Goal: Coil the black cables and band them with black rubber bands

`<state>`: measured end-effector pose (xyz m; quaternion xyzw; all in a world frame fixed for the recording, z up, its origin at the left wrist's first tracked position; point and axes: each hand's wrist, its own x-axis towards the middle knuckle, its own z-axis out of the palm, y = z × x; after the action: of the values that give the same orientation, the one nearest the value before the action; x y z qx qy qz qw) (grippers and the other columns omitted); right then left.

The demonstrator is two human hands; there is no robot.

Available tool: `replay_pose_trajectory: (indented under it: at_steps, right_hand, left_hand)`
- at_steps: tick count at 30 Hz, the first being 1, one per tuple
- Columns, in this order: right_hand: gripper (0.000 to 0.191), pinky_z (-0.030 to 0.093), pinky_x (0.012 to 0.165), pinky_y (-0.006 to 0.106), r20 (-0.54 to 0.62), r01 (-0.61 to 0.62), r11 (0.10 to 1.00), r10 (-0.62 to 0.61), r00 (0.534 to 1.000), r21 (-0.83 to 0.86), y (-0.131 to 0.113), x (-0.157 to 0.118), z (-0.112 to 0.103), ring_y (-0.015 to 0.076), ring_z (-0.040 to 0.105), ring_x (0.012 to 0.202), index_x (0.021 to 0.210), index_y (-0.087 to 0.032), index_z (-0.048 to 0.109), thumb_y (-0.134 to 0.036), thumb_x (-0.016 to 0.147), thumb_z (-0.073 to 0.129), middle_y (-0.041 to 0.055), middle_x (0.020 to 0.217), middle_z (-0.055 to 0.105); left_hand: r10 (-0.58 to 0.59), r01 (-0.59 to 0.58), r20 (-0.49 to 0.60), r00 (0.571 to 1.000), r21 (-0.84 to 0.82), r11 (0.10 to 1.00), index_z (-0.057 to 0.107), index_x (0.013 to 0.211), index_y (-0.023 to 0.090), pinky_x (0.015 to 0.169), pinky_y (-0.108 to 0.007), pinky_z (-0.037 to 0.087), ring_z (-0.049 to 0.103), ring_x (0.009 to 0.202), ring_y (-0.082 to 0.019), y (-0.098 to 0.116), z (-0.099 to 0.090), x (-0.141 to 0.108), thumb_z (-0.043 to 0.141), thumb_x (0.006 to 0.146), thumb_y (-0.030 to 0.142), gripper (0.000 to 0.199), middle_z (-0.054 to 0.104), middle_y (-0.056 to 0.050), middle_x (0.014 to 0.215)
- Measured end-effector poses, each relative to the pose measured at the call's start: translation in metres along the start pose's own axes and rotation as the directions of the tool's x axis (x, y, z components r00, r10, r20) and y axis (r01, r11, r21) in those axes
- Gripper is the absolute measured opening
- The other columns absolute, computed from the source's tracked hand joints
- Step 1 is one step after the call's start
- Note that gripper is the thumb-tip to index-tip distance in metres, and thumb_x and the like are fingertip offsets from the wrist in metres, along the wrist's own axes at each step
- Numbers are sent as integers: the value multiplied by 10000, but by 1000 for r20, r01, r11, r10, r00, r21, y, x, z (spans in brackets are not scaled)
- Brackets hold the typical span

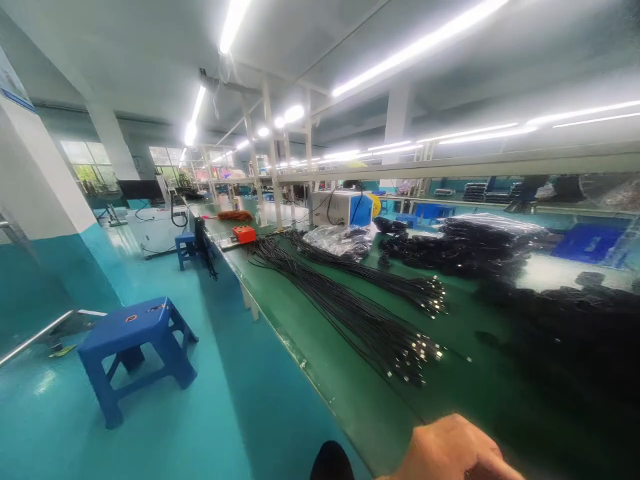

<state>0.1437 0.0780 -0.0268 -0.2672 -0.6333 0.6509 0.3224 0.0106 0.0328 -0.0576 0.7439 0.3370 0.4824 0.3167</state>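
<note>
At the bottom right edge, my left hand [453, 450] is over the green tabletop [340, 393], its knuckles bent and fingers curled in. The frame cuts off its fingertips, so what they hold cannot be made out. A thin dark line, like a cable, runs over the table towards this hand. Just beyond lies a large bundle of black cables [345, 313] with shiny metal connectors at the near end. A second, smaller cable bundle [375, 273] lies alongside it. My right hand is out of view.
Dark coiled pieces [575, 333] pile up on the right, with a clear plastic bag [340, 240] farther back. A red box [244, 234] sits near the table edge; a white and blue machine [343, 208] stands behind. One blue stool [137, 333] is on the floor at left.
</note>
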Motion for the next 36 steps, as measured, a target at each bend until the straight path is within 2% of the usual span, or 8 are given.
replay_pose_trajectory:
  at_steps: [2,4,6,10,14,23,29,36]
  right_hand:
    - [169,444,412,296,-15,13,1000,-13,1000,-14,-11,-9,10,103,485,371,461,-147,633,-199,575,746,-14,433,469]
    - [486,379,540,284,-6,46,999,-47,999,-20,-27,-26,23,86,622,521,593,28,646,-357,793,428,-38,548,500]
    - [469,445,552,245,32,-42,999,41,999,10,-43,-45,35,98,633,577,639,-66,688,-434,785,436,0,626,621]
    - [250,460,514,208,54,-220,975,217,975,42,-65,-68,51,124,587,547,696,-90,714,-335,709,663,53,634,662]
    - [315,447,560,233,136,-229,971,218,966,67,-71,-70,55,143,577,583,720,-82,728,-375,742,614,73,623,656]
    - [460,474,649,317,-209,-298,953,281,937,-56,-91,-99,65,233,613,751,890,-159,701,-561,829,486,102,827,689]
    - [582,420,901,418,-647,-288,934,89,757,-209,-87,-109,51,320,530,1085,1272,-299,508,-407,730,694,93,1299,511]
    - [693,475,829,407,-334,-130,978,69,940,-164,-64,-73,38,301,545,1008,1215,-193,535,-259,581,806,84,1122,586]
  left_hand:
    - [43,-42,-44,998,16,999,689,863,237,705,-271,508,637,771,-181,9,2,-2,473,838,329,236,666,-93,748]
    - [102,-104,-55,993,-19,994,668,868,215,721,-282,508,629,789,-185,26,-2,-3,419,876,355,286,662,-102,775]
    - [121,-127,-81,989,-74,989,644,908,190,763,-294,500,608,823,-181,46,-12,-2,400,891,291,265,648,-99,838]
    - [118,-87,271,955,-121,989,556,1170,186,817,-259,489,573,922,-153,64,-38,9,424,855,95,353,584,-88,1044]
    - [204,-169,274,940,-147,975,602,1108,189,787,-209,485,586,890,-127,60,-41,12,443,853,64,325,605,-60,974]
    - [259,-228,210,943,-160,960,627,994,150,799,-214,478,589,882,-132,62,-35,17,431,843,47,268,634,-67,939]
    - [126,-110,228,965,-81,991,641,977,174,781,-207,465,576,866,-120,66,-35,28,416,833,24,306,616,-38,934]
    - [38,-19,240,970,-81,997,653,906,193,762,-229,464,571,833,-128,68,-28,36,417,803,6,319,628,-15,905]
